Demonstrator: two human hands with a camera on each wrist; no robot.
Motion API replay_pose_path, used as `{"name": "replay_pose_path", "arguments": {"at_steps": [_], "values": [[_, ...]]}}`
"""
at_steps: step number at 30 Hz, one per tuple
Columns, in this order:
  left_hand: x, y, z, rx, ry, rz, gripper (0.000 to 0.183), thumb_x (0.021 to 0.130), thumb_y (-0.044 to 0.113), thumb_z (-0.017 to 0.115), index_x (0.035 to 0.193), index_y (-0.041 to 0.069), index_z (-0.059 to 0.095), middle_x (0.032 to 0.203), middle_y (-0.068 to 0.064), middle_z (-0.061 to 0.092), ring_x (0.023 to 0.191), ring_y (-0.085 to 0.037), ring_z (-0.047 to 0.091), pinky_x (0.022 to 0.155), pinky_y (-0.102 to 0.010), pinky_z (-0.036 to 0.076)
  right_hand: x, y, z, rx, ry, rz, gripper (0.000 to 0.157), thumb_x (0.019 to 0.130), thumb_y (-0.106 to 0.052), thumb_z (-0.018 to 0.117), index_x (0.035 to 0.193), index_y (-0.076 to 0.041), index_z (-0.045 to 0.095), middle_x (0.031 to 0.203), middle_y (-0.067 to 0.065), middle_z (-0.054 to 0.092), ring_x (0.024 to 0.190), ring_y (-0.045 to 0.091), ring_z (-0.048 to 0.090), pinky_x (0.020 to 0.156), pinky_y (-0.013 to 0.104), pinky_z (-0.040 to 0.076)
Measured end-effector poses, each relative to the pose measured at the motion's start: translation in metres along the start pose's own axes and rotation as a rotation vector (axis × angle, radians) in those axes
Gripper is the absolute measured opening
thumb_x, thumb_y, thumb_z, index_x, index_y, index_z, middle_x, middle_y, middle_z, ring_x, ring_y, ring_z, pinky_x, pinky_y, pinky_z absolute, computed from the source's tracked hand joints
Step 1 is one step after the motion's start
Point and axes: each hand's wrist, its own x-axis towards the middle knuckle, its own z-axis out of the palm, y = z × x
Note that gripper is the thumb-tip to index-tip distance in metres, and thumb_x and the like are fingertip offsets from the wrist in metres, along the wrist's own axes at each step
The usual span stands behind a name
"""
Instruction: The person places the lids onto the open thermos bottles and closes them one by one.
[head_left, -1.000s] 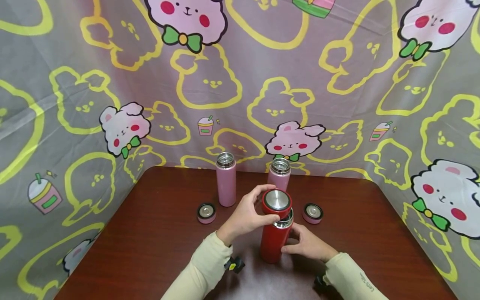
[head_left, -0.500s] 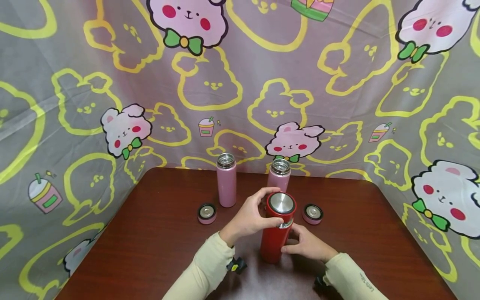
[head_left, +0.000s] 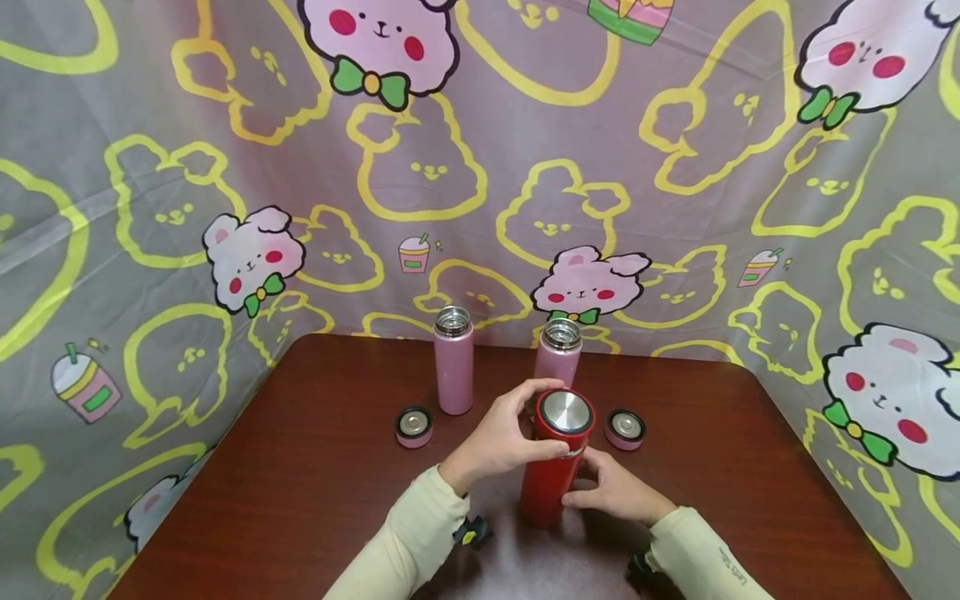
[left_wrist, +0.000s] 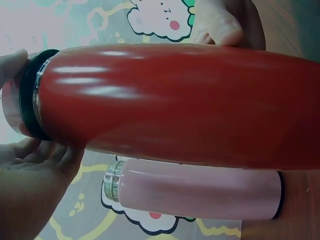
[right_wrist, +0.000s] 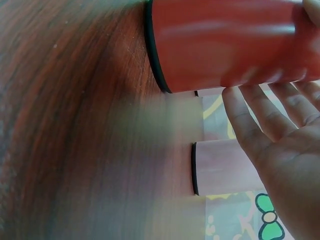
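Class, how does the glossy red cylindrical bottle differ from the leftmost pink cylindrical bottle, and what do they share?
The glossy red cylindrical bottle has a silver-topped round red lid over its mouth; the leftmost pink cylindrical bottle is uncapped. The red bottle is held, while the pink one stands untouched. The red bottle is nearer the head camera; the pink one, farther back. Both are tall cylinders.
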Motion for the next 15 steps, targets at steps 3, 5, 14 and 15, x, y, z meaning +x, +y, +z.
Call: {"name": "replay_pose_path", "arguments": {"at_steps": [3, 5, 14, 15], "values": [[-0.0004, -0.0018, 0.0, -0.02, 0.001, -0.013, 0.064, 0.078, 0.015, 0.076, 0.135, 0.015, 0.046, 0.118, 0.0, 0.058, 0.099, -0.011, 0.057, 0.084, -0.034, 0.051, 0.0006, 0.0, 0.0, 0.006, 0.0, -0.007, 0.057, 0.082, -0.017, 0.074, 0.132, -0.011, 0.048, 0.124, 0.003, 0.06, 0.111, 0.02, 0.057, 0.093, 0.031, 0.044], [-0.0006, -0.0024, 0.0, -0.027, -0.001, -0.017, 0.064, 0.078, 0.015, 0.076, 0.135, 0.016, 0.046, 0.119, 0.0, 0.058, 0.1, -0.012, 0.057, 0.085, -0.033, 0.051, 0.0008, 0.0001, 0.0, 0.009, 0.0, -0.01, 0.057, 0.082, -0.017, 0.074, 0.132, -0.011, 0.048, 0.124, 0.004, 0.059, 0.111, 0.019, 0.057, 0.092, 0.031, 0.044], [-0.0019, -0.0068, 0.0006, 0.011, 0.003, -0.022, 0.064, 0.079, 0.019, 0.076, 0.135, 0.016, 0.046, 0.119, 0.002, 0.058, 0.1, -0.012, 0.056, 0.084, -0.029, 0.05, 0.0009, 0.0006, -0.0004, 0.01, 0.002, -0.02, 0.058, 0.082, -0.017, 0.074, 0.134, -0.011, 0.047, 0.125, 0.004, 0.059, 0.112, 0.02, 0.057, 0.093, 0.032, 0.044], [-0.0021, -0.0071, 0.0007, 0.012, 0.006, -0.025, 0.064, 0.078, 0.019, 0.076, 0.135, 0.018, 0.046, 0.119, 0.003, 0.058, 0.1, -0.012, 0.056, 0.084, -0.03, 0.05, 0.0008, 0.0009, -0.0004, 0.008, 0.002, -0.015, 0.058, 0.082, -0.017, 0.074, 0.134, -0.012, 0.047, 0.125, 0.004, 0.059, 0.112, 0.019, 0.057, 0.092, 0.032, 0.044]]}}
